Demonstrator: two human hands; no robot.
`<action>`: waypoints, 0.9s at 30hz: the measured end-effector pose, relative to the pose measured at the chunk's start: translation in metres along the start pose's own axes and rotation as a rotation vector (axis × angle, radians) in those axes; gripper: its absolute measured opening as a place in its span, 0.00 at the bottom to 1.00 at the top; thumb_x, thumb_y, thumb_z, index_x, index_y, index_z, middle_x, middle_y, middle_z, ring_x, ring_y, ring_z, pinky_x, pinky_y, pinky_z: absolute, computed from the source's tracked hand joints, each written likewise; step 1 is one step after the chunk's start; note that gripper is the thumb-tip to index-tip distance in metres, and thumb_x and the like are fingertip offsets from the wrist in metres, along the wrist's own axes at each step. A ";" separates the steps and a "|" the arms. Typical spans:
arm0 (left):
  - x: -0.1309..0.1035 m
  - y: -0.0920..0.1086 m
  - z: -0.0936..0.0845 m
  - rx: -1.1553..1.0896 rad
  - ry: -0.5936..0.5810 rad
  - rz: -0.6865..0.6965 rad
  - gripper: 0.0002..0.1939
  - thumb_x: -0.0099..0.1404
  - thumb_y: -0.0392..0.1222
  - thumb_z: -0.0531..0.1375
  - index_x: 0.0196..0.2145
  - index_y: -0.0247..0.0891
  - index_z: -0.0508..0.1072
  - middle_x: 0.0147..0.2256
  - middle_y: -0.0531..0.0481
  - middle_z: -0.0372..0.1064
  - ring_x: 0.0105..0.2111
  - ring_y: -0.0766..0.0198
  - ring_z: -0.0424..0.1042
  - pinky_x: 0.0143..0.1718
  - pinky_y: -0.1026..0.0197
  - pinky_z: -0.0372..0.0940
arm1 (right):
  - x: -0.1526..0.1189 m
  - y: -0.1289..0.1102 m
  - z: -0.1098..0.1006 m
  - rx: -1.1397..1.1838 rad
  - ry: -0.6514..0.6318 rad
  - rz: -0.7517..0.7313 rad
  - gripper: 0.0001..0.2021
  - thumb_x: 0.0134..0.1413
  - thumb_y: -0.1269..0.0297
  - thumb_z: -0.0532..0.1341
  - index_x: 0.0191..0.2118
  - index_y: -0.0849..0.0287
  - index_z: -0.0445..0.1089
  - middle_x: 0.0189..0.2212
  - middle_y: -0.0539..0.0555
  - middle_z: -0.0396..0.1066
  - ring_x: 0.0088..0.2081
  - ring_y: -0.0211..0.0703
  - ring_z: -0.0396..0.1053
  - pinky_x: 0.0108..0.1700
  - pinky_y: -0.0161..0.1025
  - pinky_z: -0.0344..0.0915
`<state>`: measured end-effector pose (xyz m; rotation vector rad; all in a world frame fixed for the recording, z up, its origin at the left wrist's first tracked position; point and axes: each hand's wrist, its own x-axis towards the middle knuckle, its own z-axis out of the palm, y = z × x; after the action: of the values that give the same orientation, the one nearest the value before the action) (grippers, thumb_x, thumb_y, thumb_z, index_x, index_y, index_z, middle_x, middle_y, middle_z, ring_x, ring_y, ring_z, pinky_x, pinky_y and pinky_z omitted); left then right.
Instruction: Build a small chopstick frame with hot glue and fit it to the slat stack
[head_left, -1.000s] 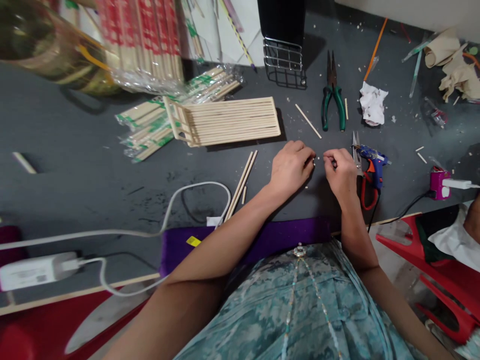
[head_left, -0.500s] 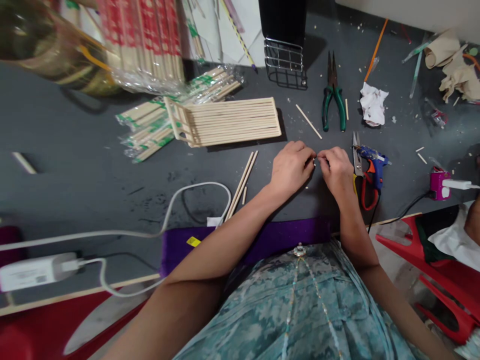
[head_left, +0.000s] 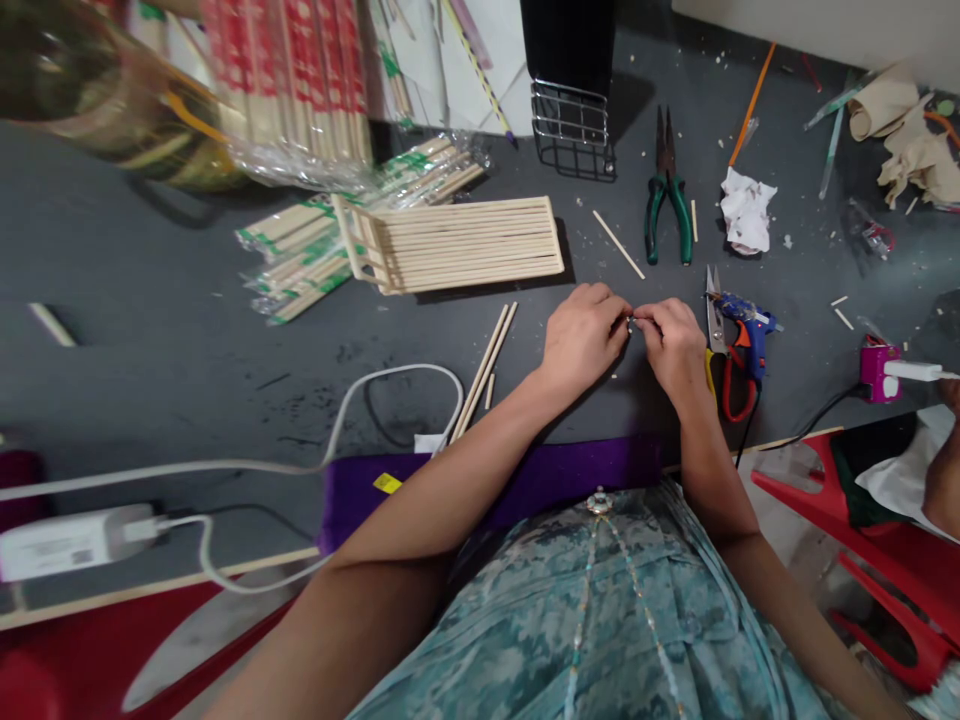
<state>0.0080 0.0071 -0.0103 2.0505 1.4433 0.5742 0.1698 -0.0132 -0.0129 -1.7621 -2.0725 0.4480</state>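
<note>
My left hand (head_left: pixel 586 328) and my right hand (head_left: pixel 670 338) meet fingertip to fingertip over the grey table. Both are closed in a pinch. A tiny pale bit shows between the fingertips, too small to name. Beyond my left hand lies a small rack of glued wooden sticks (head_left: pixel 472 243), with an upright frame at its left end. Two chopsticks (head_left: pixel 482 372) and a short stick piece (head_left: pixel 490 391) rest to the left of my left forearm. Just right of my right hand are scissors (head_left: pixel 717 325) and a blue glue gun (head_left: pixel 756 335).
Green-handled pliers (head_left: pixel 667 200), a thin stick (head_left: pixel 619 244) and crumpled paper (head_left: pixel 748 208) lie beyond my hands. Wrapped chopsticks (head_left: pixel 300 260) and a red-patterned pack (head_left: pixel 292 90) are at the back left. A white cable (head_left: pixel 375 372) loops on the left. Another person's arm shows at the right edge.
My hands stay almost in place, with the fingertips shifting slightly around the tiny bit. At the right edge, the other person's arm has moved a little.
</note>
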 end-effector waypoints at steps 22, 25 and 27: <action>-0.001 -0.003 -0.001 0.005 -0.002 0.033 0.10 0.69 0.37 0.56 0.39 0.37 0.79 0.38 0.44 0.75 0.41 0.54 0.70 0.42 0.55 0.65 | -0.007 -0.003 -0.005 -0.088 -0.001 -0.074 0.08 0.68 0.65 0.58 0.38 0.54 0.74 0.36 0.54 0.71 0.42 0.50 0.66 0.45 0.44 0.64; -0.001 -0.004 -0.001 -0.005 -0.013 0.035 0.10 0.68 0.37 0.57 0.39 0.38 0.80 0.37 0.44 0.75 0.41 0.54 0.71 0.42 0.54 0.66 | -0.007 -0.004 -0.005 -0.101 -0.004 -0.066 0.09 0.69 0.64 0.57 0.38 0.54 0.74 0.37 0.54 0.71 0.42 0.50 0.66 0.45 0.43 0.63; -0.001 -0.004 -0.001 -0.017 -0.021 0.031 0.10 0.68 0.36 0.57 0.40 0.38 0.80 0.37 0.44 0.75 0.41 0.53 0.71 0.42 0.54 0.66 | -0.006 -0.004 -0.003 -0.095 -0.002 -0.047 0.10 0.70 0.63 0.56 0.38 0.55 0.74 0.37 0.55 0.71 0.43 0.50 0.66 0.45 0.43 0.63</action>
<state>0.0043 0.0072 -0.0123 2.0628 1.3924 0.5743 0.1688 -0.0197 -0.0085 -1.7622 -2.1641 0.3437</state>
